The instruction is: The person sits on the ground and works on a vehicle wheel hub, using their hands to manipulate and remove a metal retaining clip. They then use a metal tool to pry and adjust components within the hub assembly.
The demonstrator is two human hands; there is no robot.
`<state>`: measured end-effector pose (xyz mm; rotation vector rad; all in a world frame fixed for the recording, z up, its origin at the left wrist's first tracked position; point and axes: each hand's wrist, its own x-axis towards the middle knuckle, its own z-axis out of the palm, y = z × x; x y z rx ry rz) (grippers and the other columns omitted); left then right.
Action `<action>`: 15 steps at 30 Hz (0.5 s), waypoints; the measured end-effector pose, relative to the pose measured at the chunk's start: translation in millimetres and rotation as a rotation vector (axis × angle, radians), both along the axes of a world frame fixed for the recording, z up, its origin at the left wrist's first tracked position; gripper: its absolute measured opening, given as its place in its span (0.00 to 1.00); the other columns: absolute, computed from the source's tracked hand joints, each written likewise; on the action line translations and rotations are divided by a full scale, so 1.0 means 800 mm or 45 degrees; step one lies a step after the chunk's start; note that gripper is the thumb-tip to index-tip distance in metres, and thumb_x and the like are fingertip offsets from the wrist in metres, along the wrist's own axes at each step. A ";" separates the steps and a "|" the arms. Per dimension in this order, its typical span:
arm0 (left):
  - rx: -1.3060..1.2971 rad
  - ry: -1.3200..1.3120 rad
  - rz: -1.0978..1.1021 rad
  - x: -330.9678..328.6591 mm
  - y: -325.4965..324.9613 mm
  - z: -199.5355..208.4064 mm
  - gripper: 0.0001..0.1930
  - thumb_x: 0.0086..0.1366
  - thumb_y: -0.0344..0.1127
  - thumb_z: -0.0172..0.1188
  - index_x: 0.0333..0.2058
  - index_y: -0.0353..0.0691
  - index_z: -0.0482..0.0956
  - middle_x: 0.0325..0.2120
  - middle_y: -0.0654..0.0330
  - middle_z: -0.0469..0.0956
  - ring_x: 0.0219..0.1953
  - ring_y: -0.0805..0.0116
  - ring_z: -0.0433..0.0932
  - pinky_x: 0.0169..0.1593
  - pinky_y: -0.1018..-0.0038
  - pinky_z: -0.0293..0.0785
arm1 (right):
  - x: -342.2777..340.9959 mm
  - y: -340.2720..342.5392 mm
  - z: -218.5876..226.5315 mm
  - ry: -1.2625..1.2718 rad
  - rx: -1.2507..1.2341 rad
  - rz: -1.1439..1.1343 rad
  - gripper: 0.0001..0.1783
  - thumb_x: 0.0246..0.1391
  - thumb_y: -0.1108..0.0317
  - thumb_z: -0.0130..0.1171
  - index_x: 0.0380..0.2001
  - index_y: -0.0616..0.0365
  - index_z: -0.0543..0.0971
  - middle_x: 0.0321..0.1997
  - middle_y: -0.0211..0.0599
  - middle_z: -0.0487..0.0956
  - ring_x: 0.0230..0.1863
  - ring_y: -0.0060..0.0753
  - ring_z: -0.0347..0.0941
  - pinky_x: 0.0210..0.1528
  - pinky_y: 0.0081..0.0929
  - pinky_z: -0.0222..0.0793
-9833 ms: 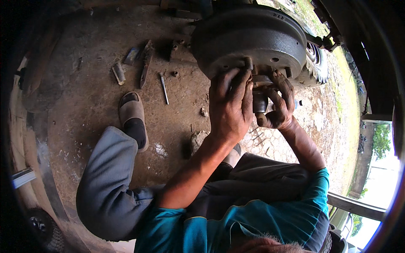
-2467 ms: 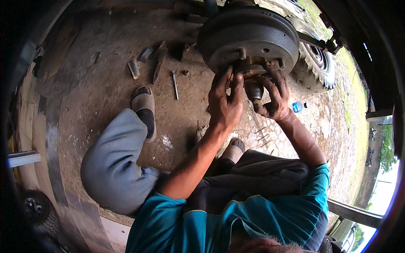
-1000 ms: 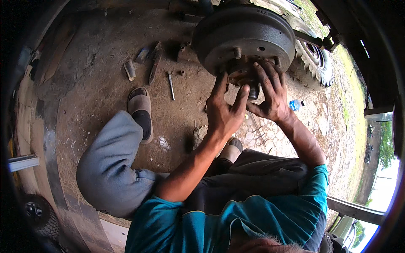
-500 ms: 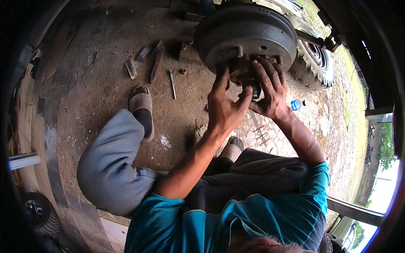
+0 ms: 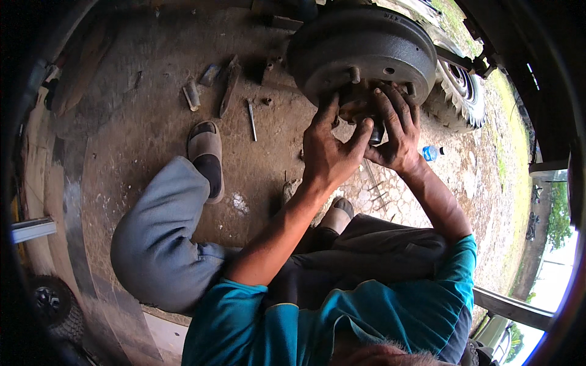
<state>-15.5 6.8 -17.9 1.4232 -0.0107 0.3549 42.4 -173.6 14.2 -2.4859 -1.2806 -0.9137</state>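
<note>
Both your hands work the hub (image 5: 360, 113) under the brake drum (image 5: 360, 49): left hand (image 5: 326, 152) fingers spread beside it, right hand (image 5: 394, 131) fingers wrapped over it.

the brake drum (image 5: 360, 46) above my hands is dull grey cast metal, rough and matt, with a rusty centre under my fingertips. my left hand (image 5: 328, 155) and right hand (image 5: 395, 137) look smeared with dark grease. the ground (image 5: 134, 122) to my left is rough, stained concrete. the sandal (image 5: 205, 146) there is matt rubber, my trousers (image 5: 165, 244) soft grey cloth, and the bottle (image 5: 430, 152) by my right wrist clear plastic.
</note>
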 end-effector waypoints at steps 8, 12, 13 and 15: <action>0.081 -0.042 -0.024 0.000 0.007 -0.008 0.34 0.72 0.41 0.69 0.70 0.27 0.71 0.54 0.42 0.85 0.54 0.57 0.87 0.56 0.67 0.84 | -0.001 0.005 0.001 -0.009 0.025 0.012 0.50 0.48 0.45 0.78 0.70 0.62 0.75 0.67 0.56 0.77 0.66 0.65 0.75 0.72 0.63 0.65; 0.024 -0.031 0.018 -0.018 0.002 0.000 0.32 0.74 0.40 0.67 0.69 0.26 0.72 0.54 0.43 0.85 0.53 0.62 0.87 0.54 0.69 0.85 | -0.002 0.005 0.004 -0.002 0.005 -0.008 0.48 0.50 0.45 0.77 0.69 0.61 0.76 0.67 0.56 0.78 0.67 0.63 0.75 0.70 0.61 0.67; -0.032 0.028 -0.048 -0.017 0.006 0.003 0.33 0.74 0.39 0.68 0.69 0.25 0.71 0.54 0.43 0.85 0.53 0.63 0.86 0.54 0.70 0.85 | 0.000 0.006 0.005 -0.016 0.006 -0.005 0.48 0.50 0.45 0.77 0.69 0.61 0.76 0.67 0.56 0.78 0.67 0.62 0.75 0.69 0.61 0.68; -0.254 -0.003 -0.123 -0.006 0.005 -0.008 0.32 0.73 0.39 0.67 0.69 0.25 0.72 0.53 0.43 0.85 0.49 0.67 0.86 0.47 0.72 0.86 | -0.001 0.004 -0.001 -0.046 0.012 -0.004 0.48 0.51 0.44 0.77 0.69 0.61 0.76 0.67 0.56 0.78 0.67 0.63 0.75 0.68 0.59 0.68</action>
